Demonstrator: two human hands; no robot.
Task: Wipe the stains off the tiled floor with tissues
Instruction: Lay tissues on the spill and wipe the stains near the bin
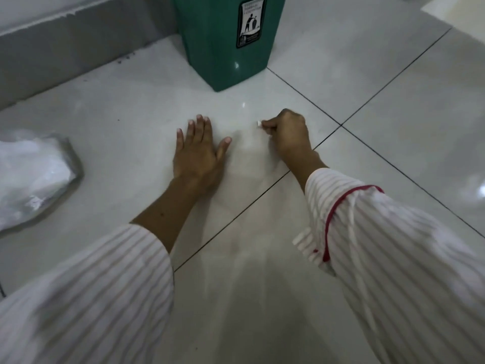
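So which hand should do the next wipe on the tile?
Probably the right hand: its fingers already pinch a small white tissue at the tiled floor. The left hand lies flat, bracing.

Large glossy pale-grey floor tiles [354, 82] with thin dark grout lines run across the room, catching soft white reflections of light at the right edge. A low grey concrete ledge [65, 46] borders the floor at upper left, dark specks along its base. A dark green plastic waste bin [217, 43] with a black-and-white litter sticker [250, 21] stands near the ledge.
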